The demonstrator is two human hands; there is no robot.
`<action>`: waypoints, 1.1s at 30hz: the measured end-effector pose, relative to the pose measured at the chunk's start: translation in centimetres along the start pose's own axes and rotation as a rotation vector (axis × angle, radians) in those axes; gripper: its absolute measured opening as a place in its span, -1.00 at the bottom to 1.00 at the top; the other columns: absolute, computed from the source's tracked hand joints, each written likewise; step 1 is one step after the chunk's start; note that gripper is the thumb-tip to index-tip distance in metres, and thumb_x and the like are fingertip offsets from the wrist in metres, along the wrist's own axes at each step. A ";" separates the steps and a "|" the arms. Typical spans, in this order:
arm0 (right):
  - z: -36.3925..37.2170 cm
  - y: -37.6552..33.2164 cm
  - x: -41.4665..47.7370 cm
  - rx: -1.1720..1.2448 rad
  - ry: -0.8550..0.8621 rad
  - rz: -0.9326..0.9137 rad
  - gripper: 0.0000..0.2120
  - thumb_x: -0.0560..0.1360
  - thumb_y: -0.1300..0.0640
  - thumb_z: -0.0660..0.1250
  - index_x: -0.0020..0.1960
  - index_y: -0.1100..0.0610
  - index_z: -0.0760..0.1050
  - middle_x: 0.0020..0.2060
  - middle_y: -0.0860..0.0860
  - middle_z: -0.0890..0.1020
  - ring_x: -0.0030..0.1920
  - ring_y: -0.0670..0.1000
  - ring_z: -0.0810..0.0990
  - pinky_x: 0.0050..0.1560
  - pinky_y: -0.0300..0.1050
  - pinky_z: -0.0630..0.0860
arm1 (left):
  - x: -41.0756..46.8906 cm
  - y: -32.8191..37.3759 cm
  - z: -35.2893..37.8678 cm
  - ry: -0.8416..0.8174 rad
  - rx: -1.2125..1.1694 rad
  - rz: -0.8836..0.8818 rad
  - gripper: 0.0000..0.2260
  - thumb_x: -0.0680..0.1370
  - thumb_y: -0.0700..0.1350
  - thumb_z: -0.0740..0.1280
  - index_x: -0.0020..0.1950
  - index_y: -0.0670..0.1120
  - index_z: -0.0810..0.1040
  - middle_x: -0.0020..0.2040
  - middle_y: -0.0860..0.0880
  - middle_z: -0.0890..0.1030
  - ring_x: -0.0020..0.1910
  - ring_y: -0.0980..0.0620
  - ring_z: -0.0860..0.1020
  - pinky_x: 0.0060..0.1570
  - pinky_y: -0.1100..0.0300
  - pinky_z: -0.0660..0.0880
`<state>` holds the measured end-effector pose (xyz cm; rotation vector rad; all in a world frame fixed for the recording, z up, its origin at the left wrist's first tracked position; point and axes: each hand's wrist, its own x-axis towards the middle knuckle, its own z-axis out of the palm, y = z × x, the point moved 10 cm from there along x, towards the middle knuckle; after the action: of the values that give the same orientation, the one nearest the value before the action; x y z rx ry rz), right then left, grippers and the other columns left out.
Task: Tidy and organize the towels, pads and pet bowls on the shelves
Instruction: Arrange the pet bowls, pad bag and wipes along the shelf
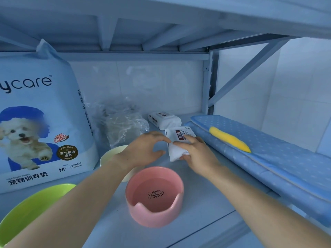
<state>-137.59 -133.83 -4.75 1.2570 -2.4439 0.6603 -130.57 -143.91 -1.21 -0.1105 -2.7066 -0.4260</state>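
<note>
Two hands meet at a soft white towel packet with a red label, lying on the smooth grey shelf. The right hand grasps it from the side, while the left hand is arched and released, its forefinger touching the packet's edge. A second white packet lies behind, beside a crinkled clear plastic bag. A glossy pad bag stands on the left. In front sit a round pink bowl, a cream bowl partly hidden by the left wrist, and a green bowl. A folded, quilted blue mat lies on the right.
</note>
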 end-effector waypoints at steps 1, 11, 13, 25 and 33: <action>-0.5 0.0 -0.1 0.023 0.033 -0.007 -0.56 0.50 0.21 0.31 0.34 -0.07 0.41 0.36 0.04 0.36 0.26 0.20 0.33 0.25 0.02 0.36 | 0.1 0.0 -0.1 0.005 -0.002 0.001 -0.66 0.48 -0.15 0.37 0.24 0.04 0.51 0.26 0.08 0.48 0.24 0.15 0.39 0.08 0.42 0.28; -4.9 0.0 1.4 0.218 0.356 -0.098 -0.59 0.40 0.34 0.35 0.21 0.10 0.54 0.20 0.08 0.55 0.12 0.19 0.54 0.15 -0.02 0.48 | 2.4 -0.9 -1.6 0.071 0.080 -0.021 -0.60 0.47 -0.10 0.36 0.30 0.07 0.43 0.27 0.09 0.46 0.22 0.10 0.41 0.04 0.33 0.32; -5.6 -0.2 2.2 0.215 0.393 -0.108 -0.59 0.40 0.35 0.34 0.22 0.10 0.54 0.21 0.08 0.54 0.13 0.19 0.53 0.16 -0.08 0.44 | 3.1 -0.8 -2.5 0.110 0.076 -0.018 -0.57 0.47 -0.11 0.36 0.33 0.03 0.41 0.26 0.05 0.48 0.18 0.07 0.44 -0.02 0.35 0.30; -4.9 0.1 10.0 0.194 0.402 -0.214 -0.61 0.41 0.31 0.37 0.20 0.07 0.55 0.20 0.07 0.54 0.06 0.25 0.48 0.01 0.07 0.53 | 7.9 -4.2 -4.3 0.181 0.102 -0.080 -0.68 0.50 -0.30 0.15 0.20 -0.09 0.51 0.04 -0.10 0.62 -0.06 -0.12 0.57 -0.01 0.06 0.49; -2.4 2.1 13.8 0.226 0.359 -0.196 -0.62 0.44 0.32 0.32 0.21 0.07 0.54 0.24 0.11 0.52 0.09 0.28 0.44 0.06 0.12 0.50 | 9.2 -4.4 -4.3 0.212 0.222 -0.051 -0.63 0.53 -0.32 0.13 0.27 -0.08 0.50 0.08 -0.10 0.63 -0.06 -0.08 0.58 -0.06 0.19 0.48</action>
<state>-146.95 -140.78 3.24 1.3066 -1.9705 1.0280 -137.97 -149.28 4.99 0.0626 -2.5303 -0.1395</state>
